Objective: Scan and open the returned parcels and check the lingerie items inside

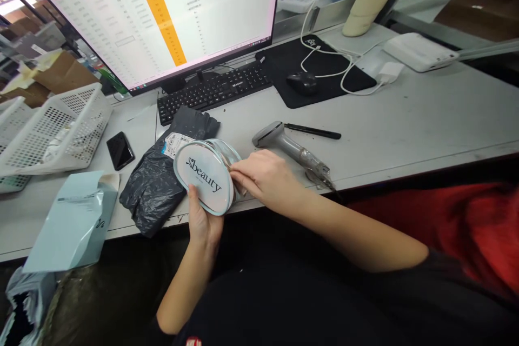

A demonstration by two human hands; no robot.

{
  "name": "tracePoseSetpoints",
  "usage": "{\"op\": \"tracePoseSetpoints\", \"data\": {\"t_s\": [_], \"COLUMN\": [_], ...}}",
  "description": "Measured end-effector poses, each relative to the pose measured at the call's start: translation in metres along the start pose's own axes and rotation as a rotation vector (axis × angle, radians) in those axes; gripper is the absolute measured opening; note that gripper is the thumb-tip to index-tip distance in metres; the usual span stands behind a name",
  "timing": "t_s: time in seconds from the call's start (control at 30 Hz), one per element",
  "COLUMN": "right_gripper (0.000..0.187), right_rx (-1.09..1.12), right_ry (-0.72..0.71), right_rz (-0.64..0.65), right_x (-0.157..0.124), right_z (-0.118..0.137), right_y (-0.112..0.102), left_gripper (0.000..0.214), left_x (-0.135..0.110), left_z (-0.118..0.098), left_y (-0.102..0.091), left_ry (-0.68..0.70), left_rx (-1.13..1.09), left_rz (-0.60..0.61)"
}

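A small oval cosmetic pouch [204, 175], white with pale blue piping and the word "beauty" on its face, is held up over the desk's front edge. My left hand [203, 223] grips it from below, thumb on the printed face. At its right edge, the fingers of my right hand [265, 179] are pinched near the zipper seam; what exactly they hold is partly hidden. Behind the pouch lies a dark grey plastic mailer [156, 189] with a white barcode label [177, 144]. A grey barcode scanner [292, 148] rests just beyond my right hand.
A black phone [120, 151], white baskets [68, 130] and a light blue mailer bag [67, 221] overhanging the edge are at left. Behind stand a monitor [162, 16] and keyboard [214, 89]. A mouse [302, 83], pen [313, 131], white cable and power bank [419, 51] lie right.
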State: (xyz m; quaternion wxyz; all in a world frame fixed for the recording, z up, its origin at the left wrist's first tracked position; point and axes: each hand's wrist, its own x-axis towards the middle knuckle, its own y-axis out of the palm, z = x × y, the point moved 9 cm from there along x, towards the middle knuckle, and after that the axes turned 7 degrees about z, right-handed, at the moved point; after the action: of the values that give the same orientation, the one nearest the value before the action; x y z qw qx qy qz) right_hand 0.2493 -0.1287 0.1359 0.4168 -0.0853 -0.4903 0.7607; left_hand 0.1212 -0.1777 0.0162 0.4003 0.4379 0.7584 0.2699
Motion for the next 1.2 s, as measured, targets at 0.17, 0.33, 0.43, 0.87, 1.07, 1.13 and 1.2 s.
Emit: {"op": "tracePoseSetpoints", "data": {"t_s": [0.17, 0.33, 0.43, 0.87, 1.07, 1.13, 1.2], "right_gripper": [0.027, 0.027, 0.016, 0.011, 0.010, 0.011, 0.017], "right_rx": [-0.100, -0.145, -0.075, 0.269, 0.375, 0.509, 0.644], "right_ry": [-0.098, -0.050, -0.025, -0.181, -0.251, -0.189, -0.112], "right_rz": [0.051, -0.009, 0.011, -0.276, -0.560, -0.584, -0.401], "right_x": [-0.009, 0.003, 0.011, -0.003, -0.029, -0.034, -0.024], "right_z": [0.010, -0.002, -0.011, 0.002, 0.010, 0.001, -0.004], "right_y": [-0.004, 0.010, 0.024, -0.027, -0.041, -0.031, -0.005], "left_gripper": [0.035, 0.043, 0.043, 0.031, 0.028, 0.022, 0.019], "left_x": [0.006, 0.002, 0.001, -0.007, -0.011, -0.010, -0.009], "left_z": [-0.011, -0.008, -0.005, 0.006, -0.013, -0.027, -0.037], "left_y": [-0.006, -0.004, 0.001, 0.032, 0.050, 0.055, 0.056], "left_ry": [0.060, 0.151, 0.151, -0.114, -0.082, 0.002, 0.107], "left_rx": [0.045, 0.094, 0.107, -0.014, -0.024, -0.003, 0.048], "left_rz": [0.020, 0.049, 0.094, 0.155, 0.243, 0.290, 0.313]}}
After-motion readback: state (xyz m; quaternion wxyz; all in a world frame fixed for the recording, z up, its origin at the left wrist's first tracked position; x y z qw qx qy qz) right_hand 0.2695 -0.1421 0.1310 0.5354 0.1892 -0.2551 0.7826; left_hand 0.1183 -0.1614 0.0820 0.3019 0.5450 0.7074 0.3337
